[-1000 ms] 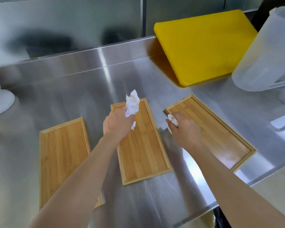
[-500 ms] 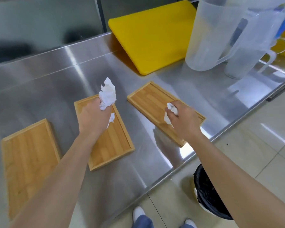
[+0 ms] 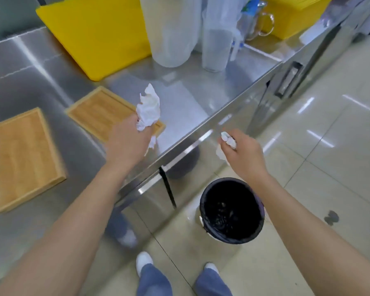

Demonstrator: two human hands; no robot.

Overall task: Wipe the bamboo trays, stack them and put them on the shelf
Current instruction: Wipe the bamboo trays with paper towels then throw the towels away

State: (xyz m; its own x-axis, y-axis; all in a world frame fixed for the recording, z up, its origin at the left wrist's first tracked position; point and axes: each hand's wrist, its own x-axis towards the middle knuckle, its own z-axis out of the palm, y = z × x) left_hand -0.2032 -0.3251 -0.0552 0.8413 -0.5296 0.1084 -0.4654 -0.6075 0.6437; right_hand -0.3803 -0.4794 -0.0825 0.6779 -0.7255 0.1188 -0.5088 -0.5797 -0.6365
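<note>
While both hands hold crumpled paper, the wiping looks finished or close to it, judging by where they are. The right hand (image 3: pixel 241 154) is past the edge of the steel surface (image 3: pixel 186 99) and above the black-lined bin (image 3: pixel 232 210) on the floor, its fingers (image 3: pixel 230 143) pinching a small wad of paper (image 3: pixel 226 141). The left hand (image 3: pixel 129 142) hangs over the surface edge, left of the bin, fingers pressed together around a larger wad of tissue (image 3: pixel 149 110). Two bamboo trays show in view, both lying flat and apart on the surface to the left of the bin: the nearer tray (image 3: pixel 100 112) partly under the left hand, the farther tray (image 3: pixel 19 154) well left of it. Neither is stacked, and no shelf is visible. My reading is that dropping the used paper into the bin is the step in hand; stacking the trays and carrying them to the shelf remain undone. Whether the trays are clean I cannot tell, since the picture is blurred.
</note>
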